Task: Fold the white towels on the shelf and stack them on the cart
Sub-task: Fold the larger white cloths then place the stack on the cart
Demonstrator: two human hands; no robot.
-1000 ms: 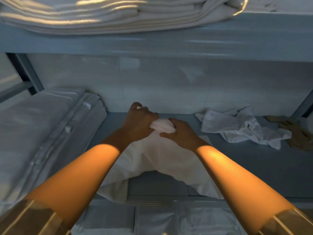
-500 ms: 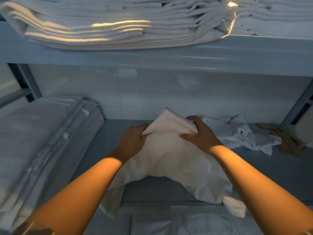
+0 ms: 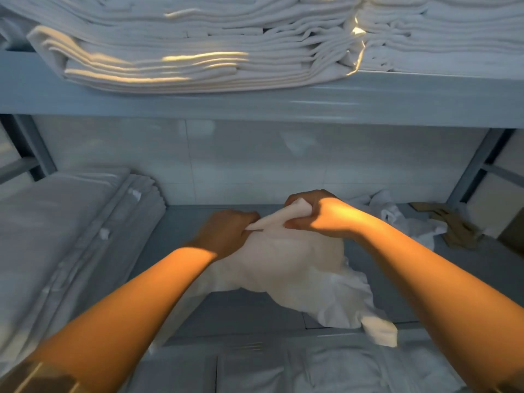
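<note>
While both hands grip one white towel (image 3: 286, 268) above the middle shelf (image 3: 181, 251), the entry reads: step in hand, gathering an edge ahead of the first fold. Right hand (image 3: 314, 214), closed around a bunched strip of the towel's far edge, raised slightly. Left hand (image 3: 226, 234), pinched shut on the same strip just to the left; motion blur makes the exact finger placement hard to read. Towel body: hanging slack below the hands, its near corner draped over the shelf's front lip. Second crumpled towel (image 3: 397, 217): far right on the shelf, unfolded. Folded linen stack (image 3: 71, 236): left of the shelf. Further folded stacks (image 3: 198, 52): upper shelf. Cart: not identifiable with certainty. Next move, by judgement: draw the hands apart along the edge to find the corners and pull the cloth taut.
</note>
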